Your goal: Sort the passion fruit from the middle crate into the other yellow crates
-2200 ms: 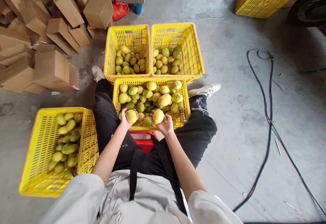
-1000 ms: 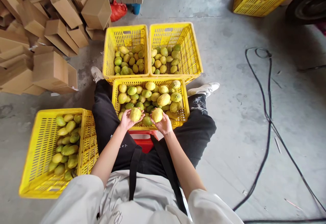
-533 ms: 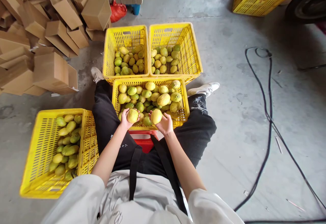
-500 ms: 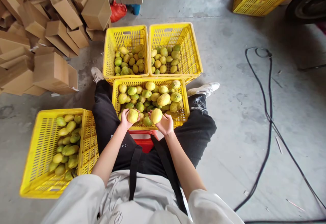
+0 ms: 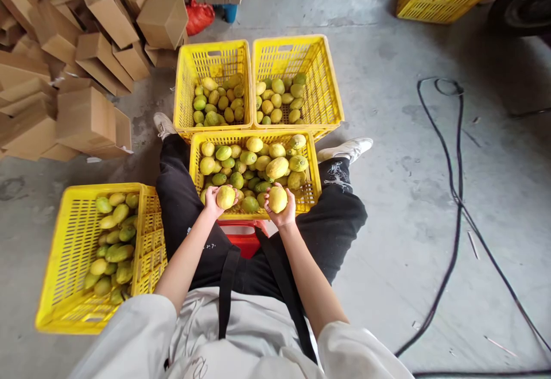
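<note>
My left hand (image 5: 212, 201) is closed round a yellow lemon (image 5: 225, 197), held palm up over the near edge of the middle yellow crate (image 5: 316, 181). To its right, my right hand (image 5: 286, 215) grips another yellow lemon (image 5: 278, 199), its fingers curled round the fruit's sides. A gap separates the two hands. Beneath them the middle crate holds many green and yellow lemons, among them a large yellow lemon (image 5: 277, 167) near the top. The fruit directly under my hands is partly hidden.
Two yellow crates (image 5: 213, 51) with lemons stand behind the middle one. A fourth crate (image 5: 64, 252) with lemons is at my left. Cardboard boxes (image 5: 86, 115) pile up at the far left. A black cable (image 5: 458, 155) lies on the floor at right. A red stool (image 5: 245, 246) is below me.
My right hand has moved slightly to the right with its lemon, widening the gap between the hands, and its fingers wrap more round the fruit. My left hand has barely moved.
</note>
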Demonstrator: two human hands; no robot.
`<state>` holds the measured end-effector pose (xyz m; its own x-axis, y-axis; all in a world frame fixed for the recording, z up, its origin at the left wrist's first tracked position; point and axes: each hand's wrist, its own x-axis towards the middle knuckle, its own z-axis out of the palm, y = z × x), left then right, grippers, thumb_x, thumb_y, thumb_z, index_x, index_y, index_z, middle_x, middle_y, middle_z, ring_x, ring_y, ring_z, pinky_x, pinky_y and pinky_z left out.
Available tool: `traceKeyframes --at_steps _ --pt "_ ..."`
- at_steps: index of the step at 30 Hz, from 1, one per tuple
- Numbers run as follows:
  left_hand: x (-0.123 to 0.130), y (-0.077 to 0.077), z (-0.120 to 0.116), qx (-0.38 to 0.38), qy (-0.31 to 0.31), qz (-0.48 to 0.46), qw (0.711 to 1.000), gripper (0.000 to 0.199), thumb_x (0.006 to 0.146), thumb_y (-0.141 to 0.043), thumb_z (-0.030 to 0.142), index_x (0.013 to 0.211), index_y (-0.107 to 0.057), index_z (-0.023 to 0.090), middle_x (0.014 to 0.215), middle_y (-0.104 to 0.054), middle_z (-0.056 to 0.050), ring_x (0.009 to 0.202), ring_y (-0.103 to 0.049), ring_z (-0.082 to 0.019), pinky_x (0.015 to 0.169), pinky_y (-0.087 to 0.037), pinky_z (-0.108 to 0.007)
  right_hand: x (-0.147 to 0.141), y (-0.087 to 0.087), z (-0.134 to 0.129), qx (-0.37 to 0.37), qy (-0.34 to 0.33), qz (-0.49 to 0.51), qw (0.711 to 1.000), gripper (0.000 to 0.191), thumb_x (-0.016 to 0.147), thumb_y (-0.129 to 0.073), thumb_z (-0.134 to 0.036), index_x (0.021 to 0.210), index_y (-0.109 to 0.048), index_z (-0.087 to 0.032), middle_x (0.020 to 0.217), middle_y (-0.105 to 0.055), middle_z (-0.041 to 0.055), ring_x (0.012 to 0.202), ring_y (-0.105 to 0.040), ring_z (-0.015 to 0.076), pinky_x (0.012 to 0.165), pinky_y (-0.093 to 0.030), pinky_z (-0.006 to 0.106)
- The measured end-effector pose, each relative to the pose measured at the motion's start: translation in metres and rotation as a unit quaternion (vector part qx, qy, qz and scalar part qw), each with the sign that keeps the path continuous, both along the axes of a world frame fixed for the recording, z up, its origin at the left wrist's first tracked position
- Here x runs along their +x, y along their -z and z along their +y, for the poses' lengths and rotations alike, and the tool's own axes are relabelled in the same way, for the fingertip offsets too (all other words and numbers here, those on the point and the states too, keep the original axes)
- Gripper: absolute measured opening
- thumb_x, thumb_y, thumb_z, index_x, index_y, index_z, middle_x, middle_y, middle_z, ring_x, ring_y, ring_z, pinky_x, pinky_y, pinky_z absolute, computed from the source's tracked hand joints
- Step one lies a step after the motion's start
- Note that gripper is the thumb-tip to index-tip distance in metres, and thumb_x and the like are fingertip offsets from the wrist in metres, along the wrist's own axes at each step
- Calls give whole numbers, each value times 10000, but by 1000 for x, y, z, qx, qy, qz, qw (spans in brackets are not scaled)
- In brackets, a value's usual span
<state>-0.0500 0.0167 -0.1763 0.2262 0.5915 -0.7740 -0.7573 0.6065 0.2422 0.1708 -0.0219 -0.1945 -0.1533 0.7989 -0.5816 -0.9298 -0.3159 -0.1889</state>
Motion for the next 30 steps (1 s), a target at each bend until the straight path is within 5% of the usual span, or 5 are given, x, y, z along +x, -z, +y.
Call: traceKeyframes --at_steps 6,12,15,22,30 --pt "3 -3 0 -12 -4 -18 1000 331 812 -434 229 1048 -632 108 901 -707 -157 936 -689 -288 755 -572 -423 -7 4 2 0 -6 -31 999 422 746 -501 -251 1159 -586 -263 895 -721 38 819 -696 228 705 -594 370" --pt "-2 -16 -3 101 -46 -48 993 300 889 -456 412 823 -609 162 933 -684 -100 869 -679 -200 751 -557 -314 -5 7 0 1 -52 -15 999 342 778 -529 -283 1113 -587 -243 899 -732 57 842 -709 242 742 -595 398" --pt "-6 -16 -5 77 -20 -70 994 405 874 -418 512 779 -599 163 930 -680 -123 856 -673 -222 726 -556 -339 -5 8 0 -18 -63 -20 998 310 774 -539 -289 1073 -597 -231 859 -731 60 807 -708 236 713 -600 383" --pt "-1 -6 -4 3 -9 -41 999 315 828 -429 364 850 -631 124 727 -652 -107 676 -637 -200 762 -557 -400 -5 7 -1 -41 -38 -35 998 298 771 -559 -285 1061 -604 -238 835 -721 45 780 -700 218 711 -599 376" --pt "1 -11 -2 -14 -19 -32 999 301 783 -460 286 942 -652 118 808 -690 -138 879 -680 -301 838 -535 -547 -7 5 -1 66 -42 -2 997 394 728 -565 -220 1120 -590 -259 1022 -714 52 986 -685 270 815 -576 478"
